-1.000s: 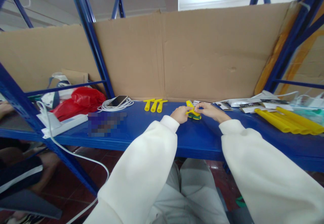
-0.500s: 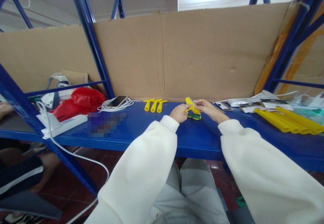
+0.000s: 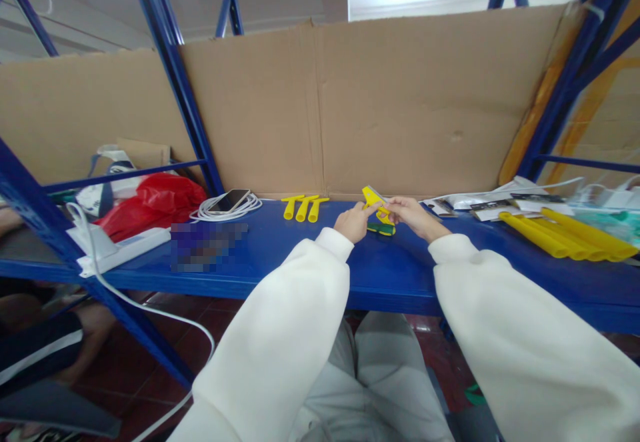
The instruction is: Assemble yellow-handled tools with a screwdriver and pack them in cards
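Near the middle of the blue shelf, a yellow scraper (image 3: 371,195) with a grey strip along its edge is held between my hands. My left hand (image 3: 353,223) is closed on its left side, with the index finger reaching across it. On the other side my right hand (image 3: 411,215) pinches at the scraper's right edge; whether a small part is also between those fingertips I cannot make out. Just below lies a green and yellow screwdriver handle (image 3: 381,229), partly covered by the hands. Three yellow T-shaped pieces (image 3: 301,209) lie in a row to the left.
Several yellow tubes (image 3: 565,235) and flat packets (image 3: 505,207) lie on the right. A phone (image 3: 231,200) rests on a coiled white cable (image 3: 200,215). Farther left are a power strip (image 3: 135,249) and a red bag (image 3: 167,197). Cardboard (image 3: 425,102) stands behind the shelf.
The scraper has tilted and shifted slightly left, so its grey edge shows more. My left index finger now reaches farther across it. The view has shifted slightly.
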Tool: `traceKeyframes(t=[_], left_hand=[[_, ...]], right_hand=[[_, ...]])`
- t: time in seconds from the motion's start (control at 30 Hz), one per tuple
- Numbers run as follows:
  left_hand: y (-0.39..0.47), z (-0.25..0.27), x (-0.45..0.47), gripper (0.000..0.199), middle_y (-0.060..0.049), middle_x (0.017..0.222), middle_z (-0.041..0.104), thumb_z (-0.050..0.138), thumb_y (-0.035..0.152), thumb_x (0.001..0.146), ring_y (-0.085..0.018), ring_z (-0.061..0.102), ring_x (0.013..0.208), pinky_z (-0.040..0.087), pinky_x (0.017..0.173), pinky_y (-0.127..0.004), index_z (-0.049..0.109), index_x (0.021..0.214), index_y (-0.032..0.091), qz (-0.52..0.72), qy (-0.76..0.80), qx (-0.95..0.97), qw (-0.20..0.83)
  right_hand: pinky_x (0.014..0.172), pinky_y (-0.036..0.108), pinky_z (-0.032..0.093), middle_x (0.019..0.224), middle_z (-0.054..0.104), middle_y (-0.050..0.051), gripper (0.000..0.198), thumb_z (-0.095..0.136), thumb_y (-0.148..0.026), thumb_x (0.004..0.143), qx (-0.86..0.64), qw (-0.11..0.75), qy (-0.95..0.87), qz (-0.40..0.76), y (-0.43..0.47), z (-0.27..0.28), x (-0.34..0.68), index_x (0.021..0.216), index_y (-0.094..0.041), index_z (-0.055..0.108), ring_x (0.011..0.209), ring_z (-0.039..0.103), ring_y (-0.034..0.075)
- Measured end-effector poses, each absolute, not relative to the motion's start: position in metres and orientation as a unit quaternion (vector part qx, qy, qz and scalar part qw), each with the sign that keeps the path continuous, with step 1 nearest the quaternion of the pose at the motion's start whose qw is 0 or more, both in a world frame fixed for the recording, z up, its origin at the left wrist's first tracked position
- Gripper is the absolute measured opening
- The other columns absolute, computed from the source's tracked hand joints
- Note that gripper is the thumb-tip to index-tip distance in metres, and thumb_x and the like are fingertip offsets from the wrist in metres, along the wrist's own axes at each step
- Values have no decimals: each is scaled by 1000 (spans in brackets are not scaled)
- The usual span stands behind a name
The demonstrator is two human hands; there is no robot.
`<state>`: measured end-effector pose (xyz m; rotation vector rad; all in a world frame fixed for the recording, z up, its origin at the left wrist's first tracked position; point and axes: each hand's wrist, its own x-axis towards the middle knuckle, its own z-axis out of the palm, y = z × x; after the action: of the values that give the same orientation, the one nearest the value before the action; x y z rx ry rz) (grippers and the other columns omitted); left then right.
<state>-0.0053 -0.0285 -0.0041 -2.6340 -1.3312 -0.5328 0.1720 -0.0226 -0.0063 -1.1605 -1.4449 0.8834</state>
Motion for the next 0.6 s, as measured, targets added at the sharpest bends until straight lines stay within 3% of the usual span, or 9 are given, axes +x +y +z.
traceKeyframes(t=[0.13,0.27,0.43,0.53,0.6], left_hand=[[-28,-5,-6,69,-9,125,55,38,8,92,-24,67,102,53,90,-36,32,153,37,-148,-440,-881,87],[-29,-4,-7,67,-10,124,55,37,8,92,-25,67,102,52,93,-38,34,153,36,-162,-432,-884,68],[-24,-5,-7,64,-11,140,47,42,8,91,-25,64,114,50,100,-39,40,150,31,-223,-416,-882,15],[-18,-7,-7,64,-11,150,40,45,6,88,-26,55,127,46,107,-40,44,148,29,-287,-402,-869,-36],[-15,-9,-6,66,-10,155,36,46,6,87,-27,53,129,48,105,-43,43,149,29,-326,-400,-852,-91]], right_hand=[[48,20,34,60,62,0,23,74,-31,74,-483,524,-590,380,-21,-8,174,71,-17,57,48,46,6],[52,22,38,64,63,1,26,75,-37,75,-463,516,-591,413,-21,-7,176,71,-18,57,51,50,8],[55,24,43,70,65,3,25,65,-42,82,-442,539,-580,422,-15,-6,189,79,-19,58,55,55,11],[59,25,47,79,69,7,23,53,-38,90,-528,536,-572,327,-4,-13,206,83,-18,62,58,58,12],[67,28,50,85,72,11,15,55,-27,87,-630,479,-579,196,5,-20,220,84,-16,65,70,64,17]])
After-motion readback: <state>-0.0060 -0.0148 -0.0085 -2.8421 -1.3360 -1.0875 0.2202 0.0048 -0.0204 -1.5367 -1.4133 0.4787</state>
